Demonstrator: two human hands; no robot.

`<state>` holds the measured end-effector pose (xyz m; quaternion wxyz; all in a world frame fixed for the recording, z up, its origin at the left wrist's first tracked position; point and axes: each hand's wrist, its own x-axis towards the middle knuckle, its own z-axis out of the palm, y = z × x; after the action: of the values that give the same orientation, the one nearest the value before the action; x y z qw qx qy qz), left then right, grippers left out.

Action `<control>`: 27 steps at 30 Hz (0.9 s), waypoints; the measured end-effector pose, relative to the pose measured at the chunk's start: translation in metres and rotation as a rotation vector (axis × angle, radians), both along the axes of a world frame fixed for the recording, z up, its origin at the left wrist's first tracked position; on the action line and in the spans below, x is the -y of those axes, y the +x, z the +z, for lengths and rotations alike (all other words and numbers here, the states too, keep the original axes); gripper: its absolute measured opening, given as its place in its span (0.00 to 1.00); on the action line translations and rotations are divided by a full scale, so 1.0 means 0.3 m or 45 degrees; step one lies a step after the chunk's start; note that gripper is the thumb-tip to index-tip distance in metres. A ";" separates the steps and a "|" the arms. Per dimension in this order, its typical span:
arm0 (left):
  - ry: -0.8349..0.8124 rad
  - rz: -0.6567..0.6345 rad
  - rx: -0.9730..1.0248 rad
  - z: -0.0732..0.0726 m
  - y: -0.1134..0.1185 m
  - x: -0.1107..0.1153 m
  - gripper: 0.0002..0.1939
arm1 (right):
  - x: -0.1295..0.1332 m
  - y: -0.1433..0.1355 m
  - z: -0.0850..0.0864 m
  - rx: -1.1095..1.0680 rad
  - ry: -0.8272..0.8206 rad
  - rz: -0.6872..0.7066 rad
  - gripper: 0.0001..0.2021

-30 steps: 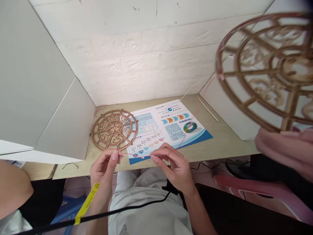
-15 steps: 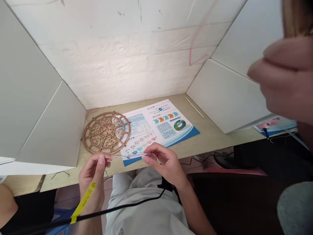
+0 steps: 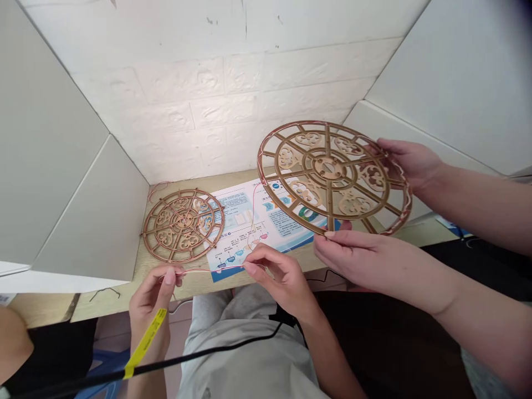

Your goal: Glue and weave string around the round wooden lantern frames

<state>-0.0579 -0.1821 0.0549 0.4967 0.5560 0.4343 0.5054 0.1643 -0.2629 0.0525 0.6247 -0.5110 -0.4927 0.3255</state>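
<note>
My left hand [image 3: 152,296] pinches one end of a thin pink thread [image 3: 208,270], and my right hand [image 3: 278,274] pinches it further along, so a short length runs taut between them at the desk's front edge. Just beyond my left hand a round golden openwork wheel [image 3: 183,224] lies flat on the wooden desk [image 3: 195,285]. A co-worker's two hands [image 3: 366,257] hold a second, larger-looking golden wheel [image 3: 332,174] tilted in the air over the desk's right side. Red thread shows along its rim.
A printed blue and white leaflet [image 3: 245,213] lies on the desk, partly under both wheels. White partition boards [image 3: 83,210] wall in the desk left and right, with a white brick wall behind. A black cable [image 3: 216,349] crosses my lap, and a yellow tag [image 3: 145,341] hangs at my left wrist.
The co-worker's wheel, close to the camera at the upper right a second ago, now hangs lower over the desk in both hands. My hands keep the thread taut.
</note>
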 end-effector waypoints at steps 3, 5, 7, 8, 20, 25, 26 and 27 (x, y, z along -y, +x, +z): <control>0.015 -0.093 -0.185 -0.012 -0.044 -0.007 0.13 | -0.003 -0.010 -0.010 -0.122 -0.014 0.049 0.13; 0.051 -0.148 -0.260 -0.009 -0.061 -0.008 0.13 | -0.007 -0.017 -0.018 -0.167 -0.030 0.063 0.14; 0.108 -0.188 -0.273 0.001 -0.064 -0.003 0.13 | -0.011 -0.026 -0.025 -0.185 -0.038 0.048 0.15; 0.137 -0.206 -0.268 0.009 -0.062 0.001 0.12 | -0.012 -0.030 -0.027 -0.192 -0.040 0.036 0.15; 0.129 -0.002 -0.226 0.018 -0.045 0.013 0.12 | 0.010 -0.031 -0.030 -0.175 -0.012 0.098 0.17; 0.063 0.040 -0.260 0.023 -0.031 0.009 0.14 | 0.012 -0.044 -0.039 -0.188 -0.065 0.031 0.19; 0.066 0.037 -0.269 0.026 -0.028 0.008 0.15 | 0.011 -0.047 -0.041 -0.190 -0.070 0.008 0.18; 0.072 0.036 -0.278 0.028 -0.025 0.007 0.16 | 0.009 -0.050 -0.042 -0.191 -0.073 -0.008 0.18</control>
<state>-0.0655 -0.1842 0.0632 0.4235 0.6154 0.4790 0.4609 0.1494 -0.2656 0.0397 0.6460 -0.5043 -0.4332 0.3750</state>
